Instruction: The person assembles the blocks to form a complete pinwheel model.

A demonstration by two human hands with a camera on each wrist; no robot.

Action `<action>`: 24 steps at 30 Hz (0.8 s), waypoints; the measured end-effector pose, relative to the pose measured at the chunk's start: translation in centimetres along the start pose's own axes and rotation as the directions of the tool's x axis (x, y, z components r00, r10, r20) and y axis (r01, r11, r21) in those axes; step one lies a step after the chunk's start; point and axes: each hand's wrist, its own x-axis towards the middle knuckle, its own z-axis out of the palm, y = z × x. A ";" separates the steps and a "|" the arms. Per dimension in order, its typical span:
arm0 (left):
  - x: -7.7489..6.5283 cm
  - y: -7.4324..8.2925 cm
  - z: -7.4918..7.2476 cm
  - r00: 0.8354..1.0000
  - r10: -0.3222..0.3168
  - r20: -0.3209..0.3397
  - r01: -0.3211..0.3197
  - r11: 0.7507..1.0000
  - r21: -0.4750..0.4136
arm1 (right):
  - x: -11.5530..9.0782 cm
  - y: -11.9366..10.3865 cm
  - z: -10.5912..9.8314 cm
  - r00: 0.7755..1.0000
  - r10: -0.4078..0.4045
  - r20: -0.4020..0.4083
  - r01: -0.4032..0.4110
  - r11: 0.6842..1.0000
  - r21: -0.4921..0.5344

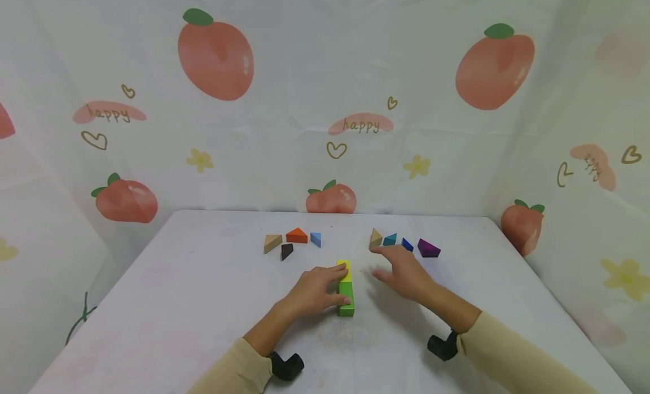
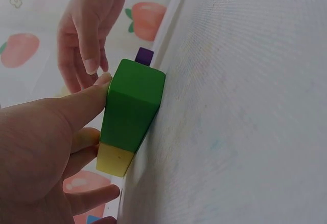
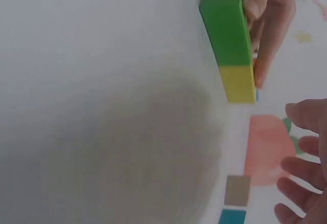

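A green block (image 1: 346, 292) and a yellow block (image 1: 347, 277) lie end to end on the white table, the yellow one farther away. My left hand (image 1: 315, 289) rests against their left side, thumb on the green block and forefinger on the yellow one. Over the table to the right, my right hand (image 1: 406, 272) hangs with fingers spread and nothing in them. Its fingertips overlap the lower part of a plain wooden triangle (image 1: 375, 237) in the head view. Beside that stand a teal block (image 1: 390, 240), a blue block (image 1: 407, 244) and a purple block (image 1: 429, 249).
Back left on the table (image 1: 203, 281) lie another plain wooden block (image 1: 272, 243), an orange triangle (image 1: 297, 236), a light blue triangle (image 1: 316, 239) and a dark block (image 1: 286, 252). Behind the table hangs a white cloth (image 1: 289, 128) printed with fruit.
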 end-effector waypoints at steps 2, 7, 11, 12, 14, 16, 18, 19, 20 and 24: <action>0.0 0.0 0.0 1.000 0.000 0.001 0.000 1.000 0.000 | 0.3 0.6 -0.1 0.999 -0.027 -0.043 0.026 0.999 -0.027; 0.0 0.1 0.0 1.000 -0.006 0.006 0.006 1.000 -0.004 | 1.0 2.3 -0.1 0.990 -0.051 -0.135 0.042 0.997 -0.068; 0.0 0.1 0.0 1.000 -0.009 0.006 0.009 1.000 -0.009 | 1.7 3.3 0.0 0.987 -0.010 -0.158 0.000 0.998 -0.063; 0.0 0.1 0.0 1.000 -0.009 0.005 0.009 1.000 -0.009 | 1.8 3.6 0.0 0.987 -0.001 -0.160 -0.009 0.998 -0.064; 0.0 0.1 0.0 1.000 -0.009 0.005 0.009 1.000 -0.005 | 2.2 4.1 0.0 0.987 0.006 -0.164 -0.018 0.997 -0.069; 0.0 0.1 0.0 1.000 -0.008 0.004 0.008 1.000 -0.002 | 2.4 4.6 0.1 0.987 0.017 -0.162 -0.029 0.997 -0.071; 0.0 0.0 0.0 1.000 -0.005 0.003 0.005 1.000 0.001 | 2.7 5.0 0.1 0.987 0.036 -0.156 -0.047 0.997 -0.068; 0.0 0.0 0.1 1.000 -0.003 0.002 0.003 1.000 0.003 | 2.9 5.2 0.1 0.987 0.044 -0.153 -0.055 0.996 -0.068; 0.0 0.0 0.1 1.000 -0.002 0.000 0.002 1.000 0.003 | 3.0 5.3 0.2 0.988 0.051 -0.148 -0.063 0.995 -0.071; 0.0 0.0 0.1 1.000 0.006 -0.005 -0.006 1.000 0.000 | 3.5 5.8 0.2 0.989 0.084 -0.125 -0.096 0.991 -0.090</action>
